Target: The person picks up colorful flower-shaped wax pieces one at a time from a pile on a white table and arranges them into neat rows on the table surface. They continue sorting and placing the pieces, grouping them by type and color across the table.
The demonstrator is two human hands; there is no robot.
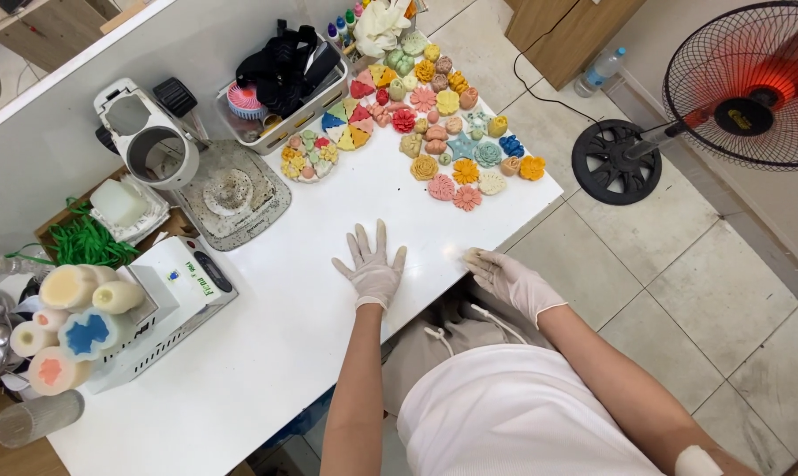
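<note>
My left hand (372,265), in a white glove, lies flat with fingers spread on the white table (284,326). It holds nothing. My right hand (502,275), also gloved, rests at the table's near edge with its fingers curled over the rim. Beyond both hands, several small coloured flower- and star-shaped soaps (459,132) lie spread over the far right of the table. A round plate of small soaps (309,157) sits to their left.
A white scale (174,295) stands at the left beside rolled soap logs (73,322). A metal press on a plate (152,145) and a white basket (284,84) are at the back. A standing fan (734,92) is on the tiled floor at the right.
</note>
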